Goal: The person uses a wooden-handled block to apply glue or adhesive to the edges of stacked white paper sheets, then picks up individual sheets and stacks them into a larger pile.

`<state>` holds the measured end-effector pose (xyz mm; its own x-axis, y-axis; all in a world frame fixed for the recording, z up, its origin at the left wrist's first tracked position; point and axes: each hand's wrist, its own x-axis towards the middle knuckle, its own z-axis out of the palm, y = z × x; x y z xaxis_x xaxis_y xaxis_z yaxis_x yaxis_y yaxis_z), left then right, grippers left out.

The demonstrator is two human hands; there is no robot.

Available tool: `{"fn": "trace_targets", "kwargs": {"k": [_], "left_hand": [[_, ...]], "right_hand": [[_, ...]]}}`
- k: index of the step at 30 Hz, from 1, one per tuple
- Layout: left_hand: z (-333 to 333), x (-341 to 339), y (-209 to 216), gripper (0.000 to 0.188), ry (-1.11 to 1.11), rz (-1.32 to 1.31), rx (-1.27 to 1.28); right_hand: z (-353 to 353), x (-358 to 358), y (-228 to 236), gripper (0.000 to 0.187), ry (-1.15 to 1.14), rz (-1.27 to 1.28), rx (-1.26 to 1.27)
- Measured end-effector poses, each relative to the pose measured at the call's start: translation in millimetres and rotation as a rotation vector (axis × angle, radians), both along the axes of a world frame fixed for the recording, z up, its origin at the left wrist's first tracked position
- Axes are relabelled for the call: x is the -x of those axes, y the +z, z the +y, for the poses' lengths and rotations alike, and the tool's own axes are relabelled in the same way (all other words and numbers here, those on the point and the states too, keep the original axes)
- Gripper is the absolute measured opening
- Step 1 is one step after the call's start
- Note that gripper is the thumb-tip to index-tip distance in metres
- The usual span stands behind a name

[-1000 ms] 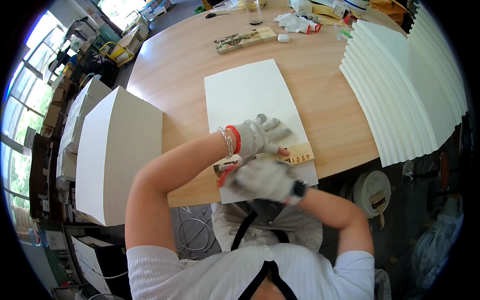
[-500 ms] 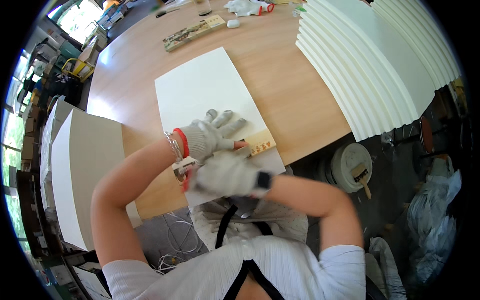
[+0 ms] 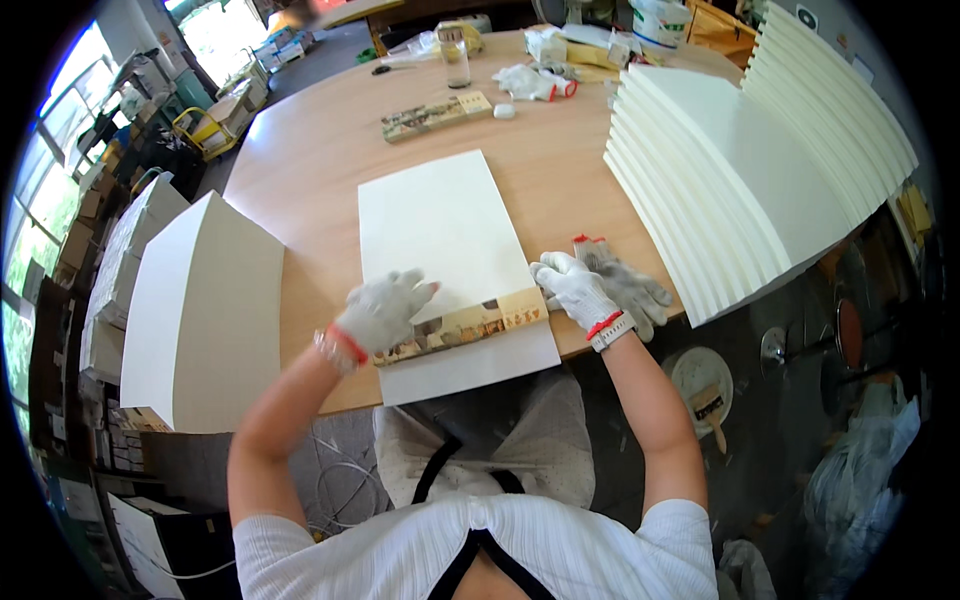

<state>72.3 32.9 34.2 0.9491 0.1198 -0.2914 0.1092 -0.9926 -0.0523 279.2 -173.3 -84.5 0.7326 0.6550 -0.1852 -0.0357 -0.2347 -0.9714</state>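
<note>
A cream sheet of card or board (image 3: 440, 215) lies on the table in front of me. Across its near part runs a narrow printed strip (image 3: 460, 328) with a picture pattern and a pale right end. My left hand (image 3: 388, 308), in a white knit glove, is open over the strip's left part, slightly blurred; a bare fingertip pokes out. Beside the strip's right end is my right hand (image 3: 578, 287), also gloved, with fingers slightly bent and apart at the sheet's edge. I see nothing held in it. A loose grey glove (image 3: 628, 285) lies against its right side.
Pale boards in a tall, fanned stack (image 3: 700, 180) stand at the right; another stack (image 3: 210, 310) is at the left. Farther back lie a printed strip bundle (image 3: 435, 117), a small white case (image 3: 503, 111), a jar (image 3: 455, 62) and gloves (image 3: 530, 83). A brush rests on a bucket (image 3: 700, 385) below.
My right hand has left the strip and moved right, to the sheet's edge. My left hand has drawn back to the strip's left part. The view has shifted, showing more of the table's far side.
</note>
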Motion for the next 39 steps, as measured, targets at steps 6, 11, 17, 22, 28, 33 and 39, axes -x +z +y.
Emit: {"fn": "trace_targets", "kwargs": {"k": [6, 11, 17, 22, 28, 33, 39], "left_hand": [[-50, 95, -59, 0.052, 0.917, -0.018, 2.147], [-45, 69, -90, 0.030, 1.488, -0.400, 2.667], [-33, 85, -64, 0.026, 1.293, -0.812, 2.027], [-26, 137, -26, 0.035, 1.035, -1.019, 1.512], [-19, 215, 44, 0.057, 0.681, -1.431, 1.066], [22, 283, 104, 0.075, 0.996, -1.874, 0.620], [133, 351, 21, 0.091, 1.345, -1.835, 0.076]], "right_hand": [[39, -17, -7, 0.050, 0.224, 0.198, -0.017], [54, -17, 29, 0.043, 0.374, 0.663, -0.127], [119, -39, 2, 0.034, 0.346, 0.416, -0.400], [122, 29, 43, 0.037, 0.275, 0.308, -0.604], [189, 108, 126, 0.041, 0.600, 0.263, -0.870], [289, 196, 186, 0.035, 0.728, 0.300, -0.889], [338, 258, 202, 0.046, 0.688, -0.113, -0.239]]}}
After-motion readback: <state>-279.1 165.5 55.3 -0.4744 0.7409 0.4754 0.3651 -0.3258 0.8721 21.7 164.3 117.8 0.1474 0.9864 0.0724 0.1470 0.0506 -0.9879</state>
